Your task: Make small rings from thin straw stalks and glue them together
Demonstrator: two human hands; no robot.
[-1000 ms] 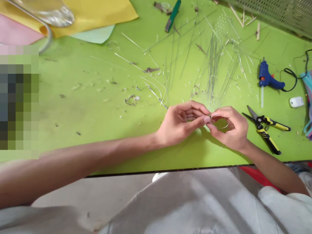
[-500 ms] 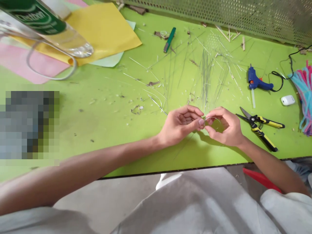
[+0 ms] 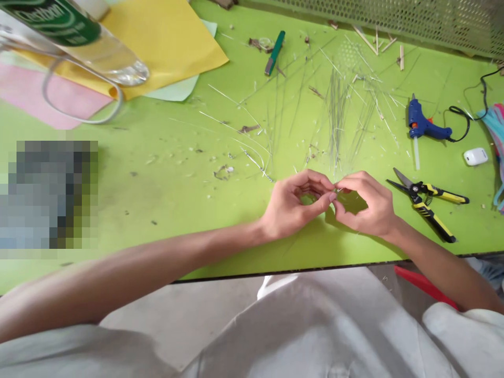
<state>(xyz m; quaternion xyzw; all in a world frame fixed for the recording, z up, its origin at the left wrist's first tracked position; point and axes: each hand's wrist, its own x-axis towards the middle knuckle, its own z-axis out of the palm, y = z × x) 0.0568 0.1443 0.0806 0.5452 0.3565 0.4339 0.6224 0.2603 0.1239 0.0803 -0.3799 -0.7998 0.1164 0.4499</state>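
Observation:
My left hand (image 3: 301, 203) and my right hand (image 3: 366, 202) meet fingertip to fingertip over the near part of the table. Both are pinched on a thin wire (image 3: 337, 191), of which only a short shiny bit shows between the fingers; the rest is hidden. Just beyond the hands lies a loose bundle of thin straight wires (image 3: 334, 115). To the left of them a few curved, twisted wires (image 3: 258, 164) rest on the table. Beside my right hand lie pruning shears (image 3: 423, 197) with yellow and black handles, blades apart.
A blue glue gun (image 3: 423, 121) with its cord lies at the right, near a small white object (image 3: 475, 156) and coloured fuzzy stems (image 3: 496, 131). A green cutter (image 3: 274, 53) lies farther back. A bottle (image 3: 106, 55) rests over yellow paper (image 3: 169, 42). A perforated metal panel (image 3: 394, 23) borders the back.
The wire loop that stood out by my right fingers is no longer visible; the fingers of both hands have drawn closer together. The view has shifted slightly.

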